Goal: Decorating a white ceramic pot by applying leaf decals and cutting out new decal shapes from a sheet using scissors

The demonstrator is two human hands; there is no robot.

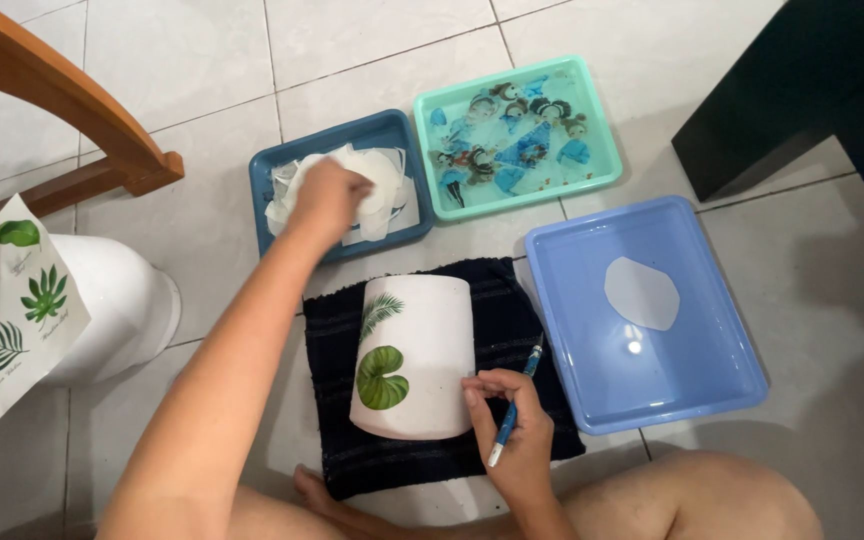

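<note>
Pot [417, 355] of white ceramic lies on its side on a dark cloth [512, 310] at centre frame, two leaf pictures on its wall — probably heavy, smooth and breakable, best steadied at the rim. The right hand [517, 430] rests against that rim, fingers closed round one blue pen-like tool [514, 405]. The left hand [330, 195] reaches into the dark blue tray [270, 165] at upper centre, fingers bunched on limp white paper scraps [387, 190] — light, likely tearable. Three trays; one second white pot [122, 300] at left.
</note>
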